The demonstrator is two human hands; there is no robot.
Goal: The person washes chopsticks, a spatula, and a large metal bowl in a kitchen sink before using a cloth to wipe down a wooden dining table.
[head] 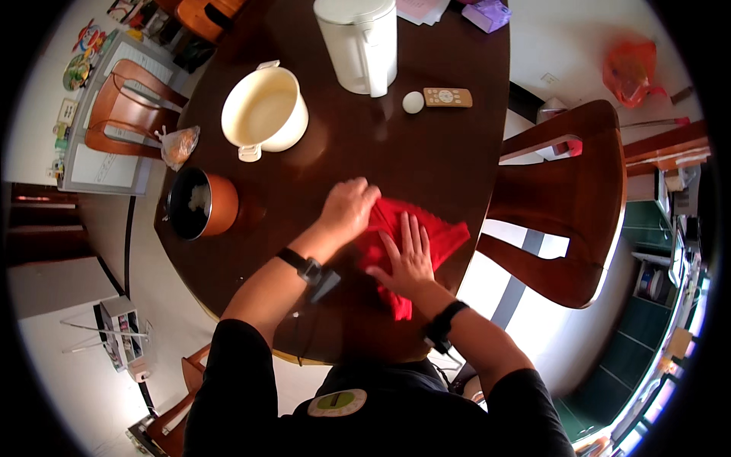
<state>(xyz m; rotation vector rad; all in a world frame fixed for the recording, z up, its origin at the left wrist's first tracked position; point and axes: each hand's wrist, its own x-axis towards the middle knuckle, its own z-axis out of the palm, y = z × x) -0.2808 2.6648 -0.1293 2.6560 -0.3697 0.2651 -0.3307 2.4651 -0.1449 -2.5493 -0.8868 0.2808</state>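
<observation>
A red cloth lies partly spread and creased on the dark wooden table, near its right edge. With curled fingers, my left hand grips the cloth's upper left corner. My right hand rests flat on the cloth, fingers apart and pointing away from me. One end of the cloth hangs toward me below the right palm. Both wrists wear black straps, and the left one carries a small dark device.
Left of my hands stand an orange pot with something whitish inside and a cream two-handled pot. Farther back are a white jug, a round white object and a remote control. A wooden chair stands at the right.
</observation>
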